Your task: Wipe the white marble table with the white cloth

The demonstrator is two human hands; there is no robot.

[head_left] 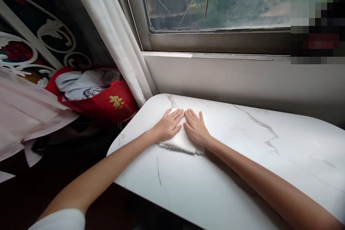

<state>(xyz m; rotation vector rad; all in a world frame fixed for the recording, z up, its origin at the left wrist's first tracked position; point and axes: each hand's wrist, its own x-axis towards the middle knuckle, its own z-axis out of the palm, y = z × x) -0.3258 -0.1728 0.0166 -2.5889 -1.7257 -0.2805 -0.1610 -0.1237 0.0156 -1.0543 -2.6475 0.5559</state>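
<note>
A white folded cloth (183,141) lies flat on the white marble-patterned table (231,172), towards its far left part. My left hand (168,125) rests palm down on the cloth's left side, fingers stretched out and pointing away from me. On the right side of the same cloth, my right hand (196,127) is pressed flat too, its thumb turned in towards the left hand. The fingertips of both hands nearly meet. The cloth's near edge looks ragged and sticks out below the hands; much of its middle is covered by them.
A wall and a window (218,3) stand behind the table. At the left hang a white curtain (115,36) and a red bag (107,100) with pale clothes in it. Further left are pink fabric (29,115) and white scrolled metalwork (58,36).
</note>
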